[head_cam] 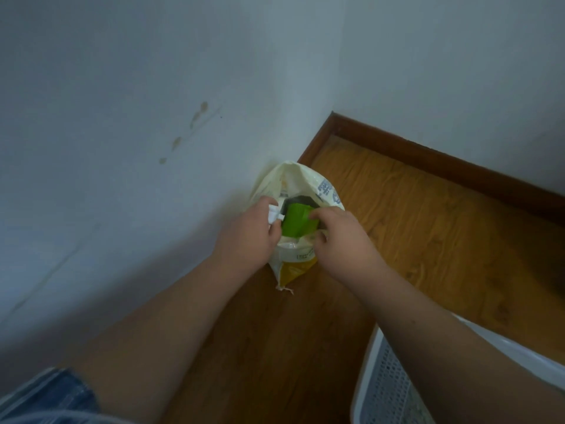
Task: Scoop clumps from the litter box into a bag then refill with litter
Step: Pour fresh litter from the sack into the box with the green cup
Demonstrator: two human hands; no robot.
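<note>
A cream and yellow litter bag [298, 179] stands on the wooden floor against the wall near the corner. Its mouth is open, and a green object [298, 220] shows inside it. My left hand [247, 231] grips the bag's left rim together with a small white clip [274, 217]. My right hand [342, 237] is at the bag's right rim, fingers curled on the green object and the bag's edge. The white litter box [385, 384] with a perforated surface shows at the bottom right, partly hidden by my right forearm.
White walls meet at a corner [333, 111] with a dark wooden baseboard [443, 154]. The wooden floor [443, 228] stretches right of the bag. Brown stains [198, 113] mark the left wall. Denim fabric [52, 396] shows at the bottom left.
</note>
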